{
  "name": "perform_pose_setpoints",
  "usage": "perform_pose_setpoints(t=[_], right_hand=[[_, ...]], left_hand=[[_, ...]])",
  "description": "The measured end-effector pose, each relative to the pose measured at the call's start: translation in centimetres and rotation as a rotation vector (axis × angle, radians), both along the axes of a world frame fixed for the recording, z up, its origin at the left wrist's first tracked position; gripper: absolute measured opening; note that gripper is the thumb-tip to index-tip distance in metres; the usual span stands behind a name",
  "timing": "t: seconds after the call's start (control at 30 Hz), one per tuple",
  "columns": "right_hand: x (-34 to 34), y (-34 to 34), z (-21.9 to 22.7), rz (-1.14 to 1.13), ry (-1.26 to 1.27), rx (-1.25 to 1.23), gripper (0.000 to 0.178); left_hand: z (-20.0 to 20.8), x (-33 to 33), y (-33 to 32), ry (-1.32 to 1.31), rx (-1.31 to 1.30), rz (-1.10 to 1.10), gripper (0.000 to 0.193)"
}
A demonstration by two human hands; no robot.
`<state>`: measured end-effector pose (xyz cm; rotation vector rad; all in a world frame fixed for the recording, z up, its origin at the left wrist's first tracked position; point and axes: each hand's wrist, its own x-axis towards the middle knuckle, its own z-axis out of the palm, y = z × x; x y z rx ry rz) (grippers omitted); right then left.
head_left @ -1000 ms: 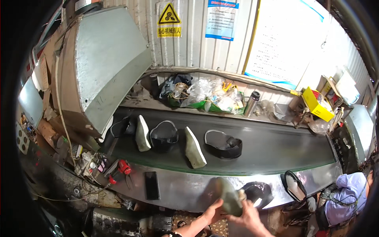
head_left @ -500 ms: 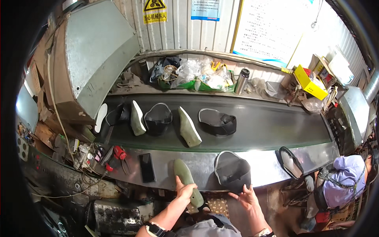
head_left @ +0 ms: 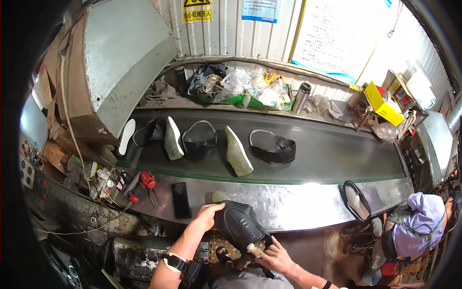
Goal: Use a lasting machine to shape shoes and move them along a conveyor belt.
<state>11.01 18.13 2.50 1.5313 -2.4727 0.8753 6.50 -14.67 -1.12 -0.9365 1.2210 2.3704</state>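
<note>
Corrugated wall (head_left: 226, 31) bears yellow warning sign (head_left: 197, 14); black upper (head_left: 239, 222) seems embossed.

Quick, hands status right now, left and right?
Left hand: closed, holding the black shoe upper.
Right hand: closed on the upper's near end.

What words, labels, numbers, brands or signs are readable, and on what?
I won't copy the wording.
Yellow-black warning sign on white ridged wall: large characters, readable.
Blue-white paper notice, same wall: print too small.
Large white blue-edged board: rows too small.
Yellow cardboard box: tiny marking, unreadable.
Grey metal hood: dark strokes, unclear.
Black shoe upper: faint mark, unreadable.
</note>
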Motion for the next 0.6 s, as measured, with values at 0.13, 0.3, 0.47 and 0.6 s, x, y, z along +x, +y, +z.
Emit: perform_pose_setpoints(t=[0.13, 0.3, 0.47, 0.6], right_hand=[[0.3, -2.4, -3.3, -0.028, -0.029, -0.009, 0.025], [-1.6, -5.7, -5.7, -0.28, -0.35, -0.331, 0.069], [-1.9, -4.1, -6.1, -0.266, -0.846, -0.206, 0.088], [-1.8, -2.0, -7.0, -0.12, -0.751, -0.118, 0.073]], left_hand=[[-3.2, -2.3, -0.3, 0.005, -0.548, 0.14, 0.029], [-6.7, -5.3, -0.6, -0.006, -1.176, 0.254, 0.032], [-6.9, -2.8, -0.6, -0.2, -1.106, 0.127, 0.03], [-4.4, -2.1, 2.0, -0.135, -1.09, 0.207, 0.055]])
